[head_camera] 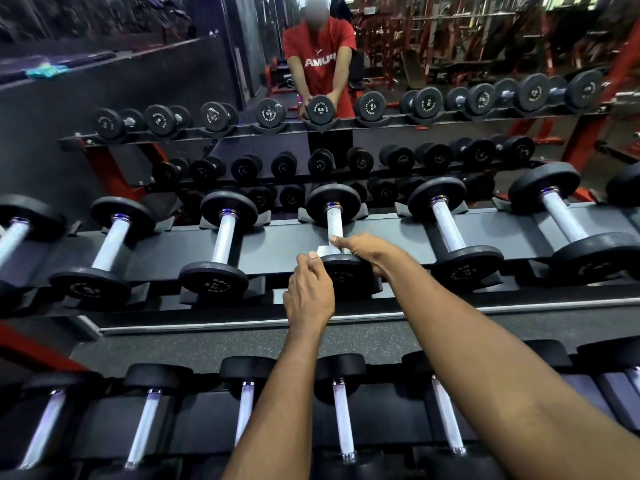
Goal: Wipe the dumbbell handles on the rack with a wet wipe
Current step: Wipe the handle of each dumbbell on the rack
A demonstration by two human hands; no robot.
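Mirrored gym wall backs the rack. On its middle dumbbell handle, the wet wipe lies across the near end. The left hand and right hand each pinch one side of it, fingers curled. Wiping seems under way; the next move calls for sliding the wipe toward the far plate. The neighbouring dumbbells stand well apart, leaving room for both hands.

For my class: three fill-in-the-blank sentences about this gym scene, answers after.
1. The left hand pinches a wet wipe coloured ___.
2. The right hand grips a dumbbell handle on the rack's ___ tier.
3. The shirt in the mirror is ___.
Answers: white; upper; red.
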